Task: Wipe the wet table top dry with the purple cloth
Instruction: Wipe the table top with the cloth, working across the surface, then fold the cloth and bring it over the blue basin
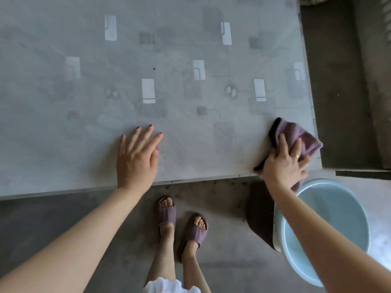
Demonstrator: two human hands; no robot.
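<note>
The person stands at the near edge of the table top [190,49]. The right hand [282,163] presses down on the purple cloth [304,138], which lies bunched at the near right corner of the table top, part of it hanging over the near edge under the palm. The fingers lie spread and nearly straight across the fabric; no curl round it is plain to see. The left hand [137,155] rests flat on the table top close to the near edge, well left of the cloth, fingers straight and fanned out, holding nothing; it seems to steady the person.

How far the wiping has got is hard to judge. The surface reflects ceiling lights sharply across the middle and far parts, and faint smeared streaks show toward the left, which suggests a film of moisture remains there. With the cloth at the near right corner, most of the table top likely remains to be dried or passed over again. A pale blue basin [330,225] sits on the floor just beyond that corner.
</note>
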